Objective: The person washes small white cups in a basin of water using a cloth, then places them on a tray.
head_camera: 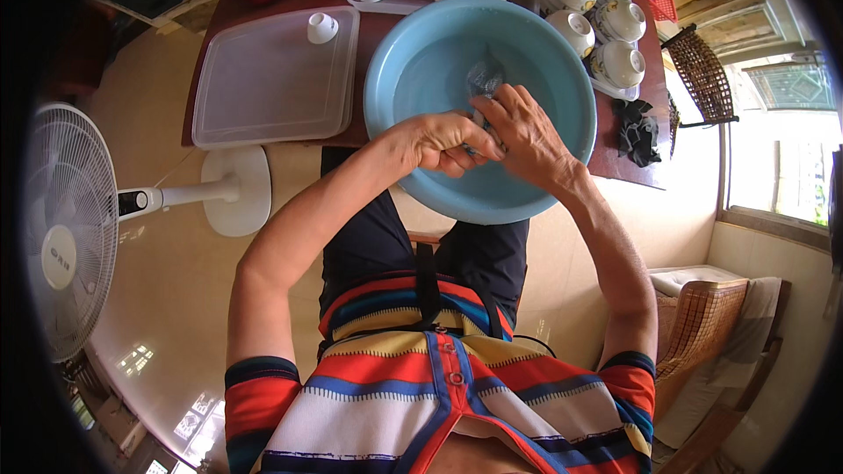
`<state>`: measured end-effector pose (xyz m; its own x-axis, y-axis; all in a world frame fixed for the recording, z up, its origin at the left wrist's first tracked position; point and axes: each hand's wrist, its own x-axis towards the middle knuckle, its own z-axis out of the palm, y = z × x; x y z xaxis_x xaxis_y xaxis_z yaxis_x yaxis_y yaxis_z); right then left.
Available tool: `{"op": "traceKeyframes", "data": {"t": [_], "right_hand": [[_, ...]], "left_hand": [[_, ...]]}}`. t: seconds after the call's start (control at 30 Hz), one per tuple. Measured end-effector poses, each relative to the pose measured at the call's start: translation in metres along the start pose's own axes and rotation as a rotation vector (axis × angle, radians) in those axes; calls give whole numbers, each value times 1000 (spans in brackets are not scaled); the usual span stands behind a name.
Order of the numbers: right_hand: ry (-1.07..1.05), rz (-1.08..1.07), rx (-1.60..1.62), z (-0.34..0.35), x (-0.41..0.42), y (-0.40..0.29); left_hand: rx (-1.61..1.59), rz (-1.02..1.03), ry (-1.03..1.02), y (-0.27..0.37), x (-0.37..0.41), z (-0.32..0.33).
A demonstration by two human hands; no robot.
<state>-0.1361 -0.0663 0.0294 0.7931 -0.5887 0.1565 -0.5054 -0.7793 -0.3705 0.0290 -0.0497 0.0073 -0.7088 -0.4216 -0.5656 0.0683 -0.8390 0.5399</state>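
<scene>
A round light-blue plastic basin (pixel 425 190) overhangs the near edge of the table, above my lap, with water in it. Over the water my left hand (pixel 448 144) and my right hand (pixel 523 134) press together, fingers curled around a small bunched cloth (pixel 479 119) with pale and bluish patches. Most of that cloth is hidden by my fingers. Just beyond them a grey, mesh-like patch (pixel 486 78) shows in the basin; whether it joins the held cloth I cannot tell.
A white cup (pixel 322 28) stands inverted on a translucent plastic lid (pixel 270 92). Behind the basin, a tray (pixel 395 6) bears several inverted cups. Stacked bowls (pixel 618 64) are at right, near a dark crumpled cloth (pixel 637 133). A fan (pixel 69 237) stands left.
</scene>
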Motion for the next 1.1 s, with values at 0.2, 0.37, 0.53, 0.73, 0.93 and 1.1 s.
{"op": "traceKeyframes", "data": {"t": [0.2,0.37,0.53,0.73,0.93,1.1], "right_hand": [[-28,-12,-303,22,3,17],[-129,208,-325,27,11,20],[-201,268,-305,29,19,26],[-336,376,-277,23,31,27],[-365,439,-212,22,36,28],[-251,414,-79,27,31,37]], "left_hand": [[791,256,399,-8,21,1],[1323,339,702,-3,26,8],[1507,347,793,0,35,-2],[1626,421,869,1,42,-11],[1641,551,890,-2,47,-19],[1570,496,927,1,46,-13]]}}
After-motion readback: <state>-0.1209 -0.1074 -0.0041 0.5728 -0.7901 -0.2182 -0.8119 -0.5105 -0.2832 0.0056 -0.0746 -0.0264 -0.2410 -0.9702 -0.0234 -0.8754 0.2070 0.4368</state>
